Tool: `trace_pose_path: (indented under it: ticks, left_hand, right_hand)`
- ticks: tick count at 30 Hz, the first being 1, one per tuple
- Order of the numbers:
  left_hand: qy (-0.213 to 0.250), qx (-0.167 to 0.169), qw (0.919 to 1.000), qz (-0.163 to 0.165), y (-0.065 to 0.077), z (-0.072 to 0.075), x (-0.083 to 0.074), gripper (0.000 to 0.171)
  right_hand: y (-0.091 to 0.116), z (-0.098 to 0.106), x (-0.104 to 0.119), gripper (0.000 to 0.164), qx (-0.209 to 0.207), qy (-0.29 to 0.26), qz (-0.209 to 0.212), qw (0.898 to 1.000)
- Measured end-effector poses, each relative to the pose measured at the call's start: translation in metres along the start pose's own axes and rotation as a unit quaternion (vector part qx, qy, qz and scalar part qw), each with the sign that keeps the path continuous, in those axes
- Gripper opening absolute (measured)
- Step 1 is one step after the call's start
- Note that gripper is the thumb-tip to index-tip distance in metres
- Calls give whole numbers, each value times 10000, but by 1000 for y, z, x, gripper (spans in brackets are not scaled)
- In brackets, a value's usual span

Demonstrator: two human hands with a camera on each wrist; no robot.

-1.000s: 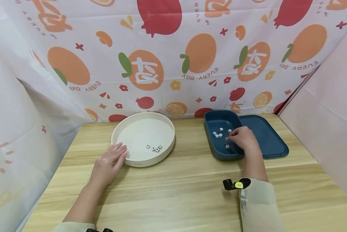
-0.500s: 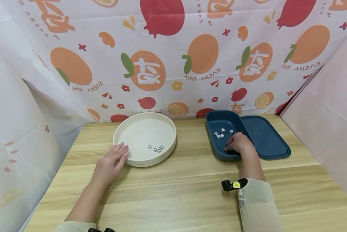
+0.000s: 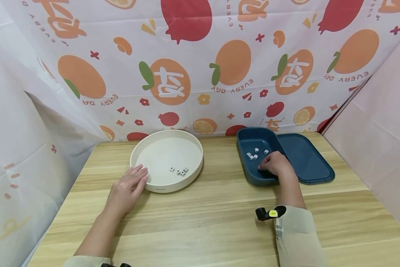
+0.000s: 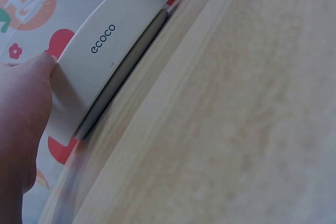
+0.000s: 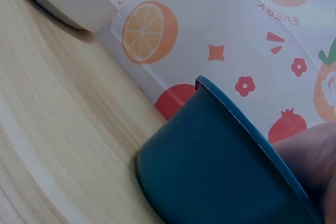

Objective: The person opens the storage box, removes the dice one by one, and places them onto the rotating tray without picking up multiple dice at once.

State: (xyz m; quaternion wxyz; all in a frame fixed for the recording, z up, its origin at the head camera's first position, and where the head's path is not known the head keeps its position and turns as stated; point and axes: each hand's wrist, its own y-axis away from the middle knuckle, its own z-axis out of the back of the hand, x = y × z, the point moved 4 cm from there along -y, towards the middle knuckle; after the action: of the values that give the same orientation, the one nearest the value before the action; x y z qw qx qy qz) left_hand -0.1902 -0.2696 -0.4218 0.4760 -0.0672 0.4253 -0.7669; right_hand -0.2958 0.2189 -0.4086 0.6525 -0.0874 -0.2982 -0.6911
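A round cream tray (image 3: 166, 152) sits at the left of the table, with several white dice (image 3: 182, 173) gathered near its front right. My left hand (image 3: 124, 189) rests on the tray's near-left rim with fingers relaxed over the edge; in the left wrist view its thumb side lies along the rim. My right hand (image 3: 276, 164) reaches down into a deep blue box (image 3: 242, 148), fingers bent and fingertips together low inside, pinching a die that they hide. Several other dice (image 3: 255, 157) lie on the box floor beyond the fingertips. In the right wrist view the box wall covers the fingertips.
A flat blue lid (image 3: 308, 159) lies against the box's right side. Behind the wooden table (image 3: 200, 222) hangs a fruit-print cloth (image 3: 203, 74), close to the tray and box. More pale cloth (image 3: 380, 141) closes off the right side.
My right hand has lowered into the front of the box, its fingertips covering the die that showed there. The left hand stays on the tray rim.
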Motion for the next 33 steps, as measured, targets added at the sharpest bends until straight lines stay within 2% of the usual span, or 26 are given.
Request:
trace_pose_path:
  ticks: [7, 18, 24, 33]
  left_hand:
    - [-1, -19, 10000, -16, 0, 0, 0, 25]
    - [23, -12, 10000, -7, 0, 0, 1, 25]
    - [16, 18, 10000, 26, -1, 0, 1, 25]
    - [32, 15, 10000, 26, -2, 0, 0, 25]
  right_hand:
    - [-1, 1, 3, 21, -36, -261, 84, 9996]
    - [-2, 4, 16, 20, -661, -364, 824, 9937]
    - [-3, 3, 21, 26, -831, -308, 956, 9915]
    - [0, 6, 31, 23, -1189, -321, 1164, 9855]
